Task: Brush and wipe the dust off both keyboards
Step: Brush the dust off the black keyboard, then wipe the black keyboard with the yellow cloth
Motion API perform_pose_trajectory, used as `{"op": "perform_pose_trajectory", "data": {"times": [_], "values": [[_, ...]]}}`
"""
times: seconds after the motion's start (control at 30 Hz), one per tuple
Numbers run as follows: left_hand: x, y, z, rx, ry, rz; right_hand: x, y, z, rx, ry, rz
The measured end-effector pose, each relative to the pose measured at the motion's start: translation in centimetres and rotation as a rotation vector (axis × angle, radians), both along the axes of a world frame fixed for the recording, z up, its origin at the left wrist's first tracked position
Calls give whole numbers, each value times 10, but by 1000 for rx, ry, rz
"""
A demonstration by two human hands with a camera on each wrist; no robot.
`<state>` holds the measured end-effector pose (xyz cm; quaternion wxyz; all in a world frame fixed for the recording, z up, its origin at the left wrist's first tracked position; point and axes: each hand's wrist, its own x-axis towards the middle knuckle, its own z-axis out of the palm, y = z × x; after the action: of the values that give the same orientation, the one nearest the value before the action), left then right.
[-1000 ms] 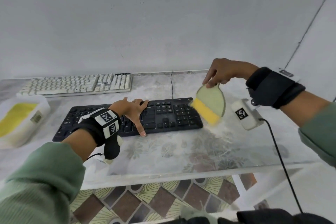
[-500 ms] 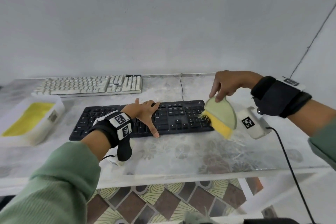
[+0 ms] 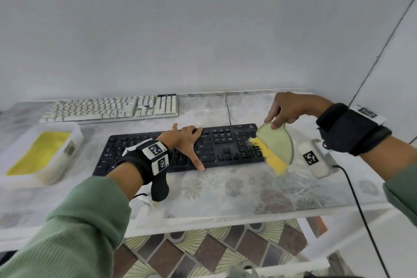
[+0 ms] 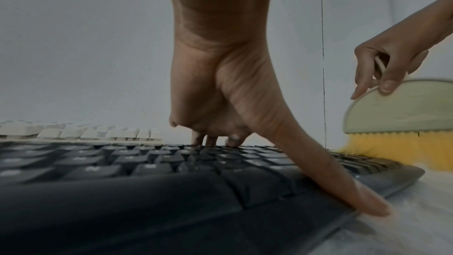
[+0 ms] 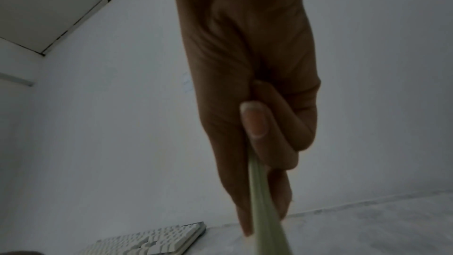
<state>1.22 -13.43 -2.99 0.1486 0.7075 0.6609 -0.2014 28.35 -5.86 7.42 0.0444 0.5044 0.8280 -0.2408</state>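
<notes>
white keyboard (image 3: pixel 112 108) at table (image 3: pixel 225 198) rear, yellow-lined tray (image 3: pixel 40 153) left | left hand (image 3: pixel 182 140) spread flat on black keyboard (image 3: pixel 225 144) | right hand (image 3: pixel 286 108) grip pinches brush (image 3: pixel 275 146), bristles on keyboard's right end

Home desk, keyboards (image 3: pixel 180 149), tiled floor (image 3: pixel 203 253)

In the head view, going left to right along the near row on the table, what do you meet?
White tray with yellow cloth → left hand on the black keyboard → brush pinched by the right hand.
</notes>
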Motion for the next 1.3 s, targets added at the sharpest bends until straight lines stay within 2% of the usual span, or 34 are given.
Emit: {"op": "perform_pose_trajectory", "data": {"times": [0.17, 0.33, 0.47, 0.57, 0.63, 0.7, 0.87, 0.97, 1.03, 1.1, 1.3], "values": [[0, -2, 0, 12, -17, -2, 3, -6, 10, -45, 84, -4], [-4, -4, -5, 50, -67, -9, -3, -5, -1, 107, 301, -123], [-13, -15, -9, 111, -228, 25, -21, -9, -5, 91, 440, -155], [-32, -25, -4, 211, -436, 89, -46, -19, -5, 71, 484, -142], [-53, -36, 3, 318, -605, 142, -70, -25, -8, 44, 538, -118], [-81, -53, 10, 487, -697, 191, -100, -32, -13, -6, 610, -101], [-166, -107, 20, 878, -704, 380, -190, -54, -23, -111, 766, -14], [-218, -138, 17, 993, -672, 570, -242, -66, -25, -162, 844, 42], [-243, -153, 14, 1002, -639, 720, -273, -74, -27, -189, 893, 60], [-261, -164, 9, 916, -584, 831, -299, -82, -29, -221, 914, 85], [-284, -172, -4, 623, -478, 944, -351, -91, -29, -311, 876, 158]]}}
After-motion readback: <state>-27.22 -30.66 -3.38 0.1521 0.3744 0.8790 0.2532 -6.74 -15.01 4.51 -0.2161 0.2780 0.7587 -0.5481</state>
